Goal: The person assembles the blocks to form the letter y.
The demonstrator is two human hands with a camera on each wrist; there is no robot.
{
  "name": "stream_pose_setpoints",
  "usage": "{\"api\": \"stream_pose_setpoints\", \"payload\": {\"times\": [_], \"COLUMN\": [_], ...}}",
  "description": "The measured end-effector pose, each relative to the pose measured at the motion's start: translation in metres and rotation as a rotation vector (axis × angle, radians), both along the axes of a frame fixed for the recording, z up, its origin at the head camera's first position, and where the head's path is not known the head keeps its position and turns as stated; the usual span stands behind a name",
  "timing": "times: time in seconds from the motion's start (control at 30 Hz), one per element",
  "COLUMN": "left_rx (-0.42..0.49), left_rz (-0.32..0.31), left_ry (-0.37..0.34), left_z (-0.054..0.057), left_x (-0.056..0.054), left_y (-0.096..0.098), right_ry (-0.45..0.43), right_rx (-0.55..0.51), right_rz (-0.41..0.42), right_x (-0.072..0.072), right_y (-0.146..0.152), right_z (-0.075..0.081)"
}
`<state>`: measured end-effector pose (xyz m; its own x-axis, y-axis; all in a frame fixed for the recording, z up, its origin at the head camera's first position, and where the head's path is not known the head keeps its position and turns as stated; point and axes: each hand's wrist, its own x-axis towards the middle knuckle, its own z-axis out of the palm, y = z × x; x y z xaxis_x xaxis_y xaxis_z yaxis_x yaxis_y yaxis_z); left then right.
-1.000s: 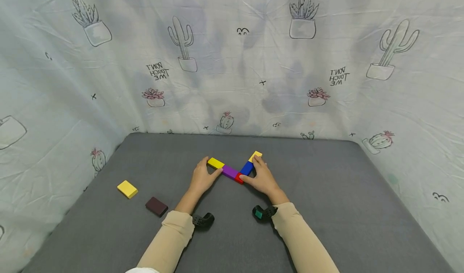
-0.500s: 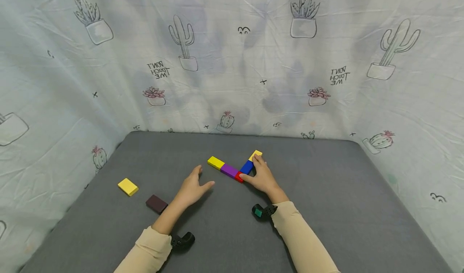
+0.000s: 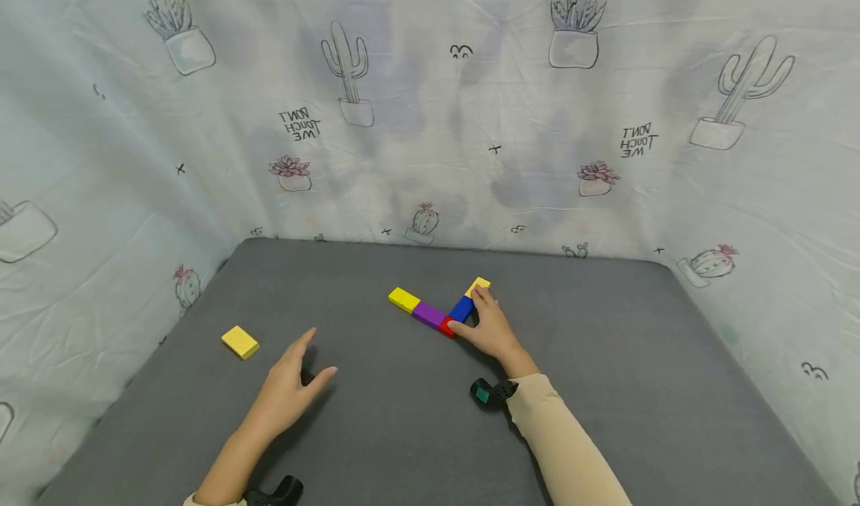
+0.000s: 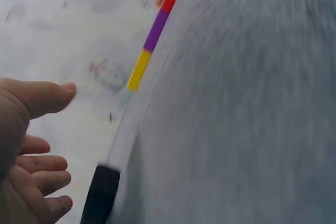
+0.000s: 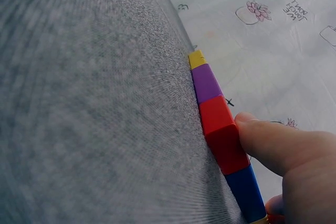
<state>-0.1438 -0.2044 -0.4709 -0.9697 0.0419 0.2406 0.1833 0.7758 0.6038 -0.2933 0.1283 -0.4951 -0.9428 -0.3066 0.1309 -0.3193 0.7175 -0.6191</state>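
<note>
So nearest, bottom of the frame: a black curved wrist gadget (image 3: pixel 277 491) on the left arm, then a tan fabric sleeve (image 3: pixel 564 446) on the right arm, lower right of centre.

Lower left, the left hand (image 3: pixel 282 392) is spread, thumb well away from the fingers, gripping nothing. A dark rectangular block (image 3: pixel 307 377) peeks out from behind it, mostly hidden. A loose yellow rectangular block (image 3: pixel 240 342) lies past that, toward the left.

Just right of centre, the right hand (image 3: pixel 493 330) is spanned wide, thumb against a glossy red block (image 5: pixel 220 135), fingertips at a pale yellow block (image 3: pixel 480 282). Red's the corner of a V: a purple block (image 3: pixel 430 314) and bright yellow block (image 3: pixel 404 300) run up-left, a blue block (image 3: pixel 461 310) and the pale yellow one up-right. All on a grey cloth-looking tabletop (image 3: pixel 376 431), with a white cactus-print curtain (image 3: pixel 396 155) behind.
</note>
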Motion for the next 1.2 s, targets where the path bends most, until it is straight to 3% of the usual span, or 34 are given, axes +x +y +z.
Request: {"api": "stream_pose_setpoints", "payload": {"times": [0.3, 0.57, 0.8, 1.2], "left_rx": [-0.042, -0.109, -0.112, -0.105], "left_rz": [0.059, 0.080, 0.120, 0.148], "left_ry": [-0.089, -0.160, -0.218, -0.164], "left_z": [0.001, 0.001, -0.001, -0.007], "left_x": [0.009, 0.010, 0.012, 0.014], "left_y": [-0.029, -0.040, -0.044, -0.045], "right_ry": [-0.002, -0.006, 0.009, 0.001], "right_rx": [0.009, 0.012, 0.032, 0.036], "right_rz": [-0.025, -0.017, -0.007, -0.006], "right_x": [0.000, -0.001, -0.003, -0.004], "right_y": [0.005, 0.004, 0.002, -0.002], "right_z": [0.001, 0.003, 0.002, -0.002]}}
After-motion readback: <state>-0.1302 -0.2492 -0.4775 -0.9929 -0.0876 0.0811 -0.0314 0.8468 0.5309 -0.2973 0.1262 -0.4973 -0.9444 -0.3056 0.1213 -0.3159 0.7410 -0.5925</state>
